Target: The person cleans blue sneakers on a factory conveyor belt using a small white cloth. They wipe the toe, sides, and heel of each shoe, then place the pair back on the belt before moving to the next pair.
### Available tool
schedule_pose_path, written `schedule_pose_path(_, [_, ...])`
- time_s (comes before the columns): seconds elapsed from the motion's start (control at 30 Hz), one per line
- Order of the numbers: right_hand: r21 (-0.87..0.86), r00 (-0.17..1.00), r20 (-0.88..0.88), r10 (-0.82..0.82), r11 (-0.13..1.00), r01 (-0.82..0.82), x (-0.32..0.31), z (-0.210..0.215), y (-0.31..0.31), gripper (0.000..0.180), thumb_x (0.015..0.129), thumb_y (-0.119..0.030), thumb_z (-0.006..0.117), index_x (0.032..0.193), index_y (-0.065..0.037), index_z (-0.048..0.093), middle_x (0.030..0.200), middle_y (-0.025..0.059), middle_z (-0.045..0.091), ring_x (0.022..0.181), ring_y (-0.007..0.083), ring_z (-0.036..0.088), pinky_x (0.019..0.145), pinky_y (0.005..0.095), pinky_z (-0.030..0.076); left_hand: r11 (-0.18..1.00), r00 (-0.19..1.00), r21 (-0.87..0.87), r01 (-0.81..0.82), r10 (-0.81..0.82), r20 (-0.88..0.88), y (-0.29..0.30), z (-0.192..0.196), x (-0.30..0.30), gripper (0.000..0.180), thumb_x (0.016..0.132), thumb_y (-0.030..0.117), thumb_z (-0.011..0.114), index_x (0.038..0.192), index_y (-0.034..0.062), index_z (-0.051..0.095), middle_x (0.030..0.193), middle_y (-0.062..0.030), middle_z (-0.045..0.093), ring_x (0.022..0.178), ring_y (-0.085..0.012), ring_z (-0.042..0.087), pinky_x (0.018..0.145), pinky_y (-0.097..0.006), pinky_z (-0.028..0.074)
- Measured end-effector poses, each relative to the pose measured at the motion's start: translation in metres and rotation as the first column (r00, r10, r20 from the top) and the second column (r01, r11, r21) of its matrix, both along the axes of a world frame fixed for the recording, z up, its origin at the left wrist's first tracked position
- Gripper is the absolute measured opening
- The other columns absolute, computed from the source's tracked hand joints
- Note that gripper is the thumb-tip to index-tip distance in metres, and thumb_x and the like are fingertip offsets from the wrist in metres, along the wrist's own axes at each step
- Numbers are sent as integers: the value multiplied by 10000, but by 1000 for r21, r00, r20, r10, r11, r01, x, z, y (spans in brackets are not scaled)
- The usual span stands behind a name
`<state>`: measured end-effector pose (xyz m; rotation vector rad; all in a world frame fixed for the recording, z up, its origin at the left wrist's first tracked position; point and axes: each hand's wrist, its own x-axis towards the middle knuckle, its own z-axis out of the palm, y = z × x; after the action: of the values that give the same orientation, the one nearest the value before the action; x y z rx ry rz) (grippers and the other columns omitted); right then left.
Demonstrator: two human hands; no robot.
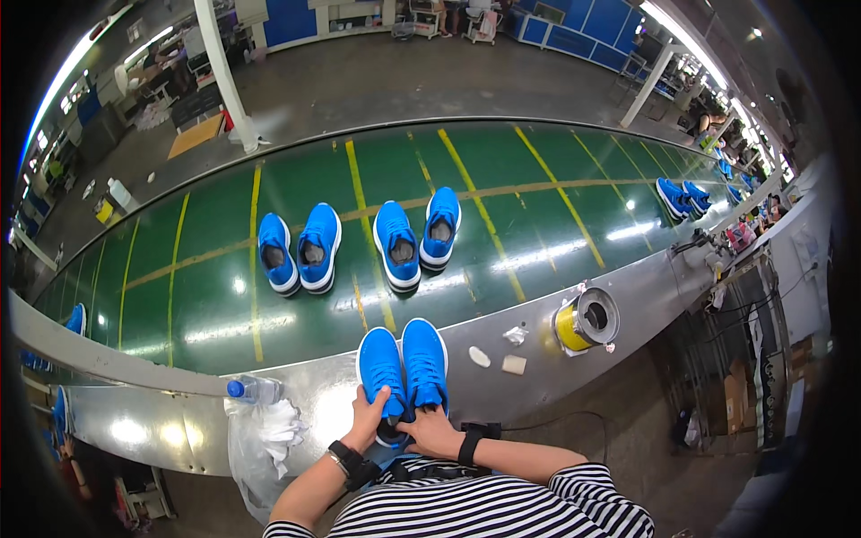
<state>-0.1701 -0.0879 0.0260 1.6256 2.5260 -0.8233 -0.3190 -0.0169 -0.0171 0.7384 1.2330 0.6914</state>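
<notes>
The left hand [364,420] grips the left blue sneaker [380,359], its thumb laid on the upper beside the laces; the rest of those fingers are partly hidden along the shoe's outer side. The right hand [434,436] has its fingers closed at the collar of the right blue sneaker [424,354], with the thumb reaching toward the other shoe's opening; how firmly they press cannot be told. Both sneakers stretch forward from the fingers, side by side, toes pointing away, over the near edge of the metal worktop [466,372].

Straight ahead of the fingers, beyond the shoes, runs a green conveyor belt [502,211] marked with yellow lines. On it, ahead and slightly left of the fingers, stands a pair of blue sneakers [300,249], and just right of that another pair [418,240]; these show their openings toward the fingers. More blue shoes [682,198] lie well off to the right.

To the right of the fingers on the worktop are an oval white piece [480,357], a squarish pale piece [514,365], a crumpled white scrap [516,335] and, farther along, a round container with a yellow side [566,328]. To their left lie a clear bottle with a blue cap [260,389] and a plastic bag [247,448].
</notes>
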Motion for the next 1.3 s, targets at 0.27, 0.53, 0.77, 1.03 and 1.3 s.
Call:
schedule_pose_path(0.27, [-304,933,-287,-218,944,128,178,151,109,748,615,-512,755,1115,12,567,1032,192,615,969,270,593,839,332,456,778,795,402,483,-197,-573,87,66,28,638,791,309,641,1313,53,380,1259,-265,384,1149,-338,413,949,-386,352])
schedule_pose_path(0.53, [326,934,179,-310,914,241,393,101,217,466,597,-514,713,944,-208,652,823,99,610,868,258,580,782,402,354,410,234,229,883,40,-971,209,73,161,694,756,286,656,1360,251,317,1130,-291,456,1051,-412,464,914,-496,359])
schedule_pose_path(0.77, [-33,846,137,-515,851,524,500,-26,241,596,601,-340,776,1114,-117,570,1098,229,506,1071,392,480,893,484,418,512,-15,-182,839,-313,-950,260,49,218,800,752,361,651,1398,274,187,1048,-261,562,1007,-391,543,869,-493,414])
schedule_pose_path(1.03, [176,862,32,-507,851,494,453,25,211,565,658,-191,749,1139,-44,492,1118,199,458,1072,372,446,894,432,400,545,369,234,805,-151,-917,263,40,181,452,765,414,638,986,23,585,847,-234,622,816,-378,603,738,-422,476])
schedule_pose_path(1.3, [-103,819,-502,-278,959,262,251,89,124,496,723,-185,704,1146,-30,497,1080,155,505,1003,305,514,840,365,429,590,488,352,726,-82,-869,86,106,56,310,718,306,712,846,56,582,767,-208,541,670,-381,554,594,-429,451])
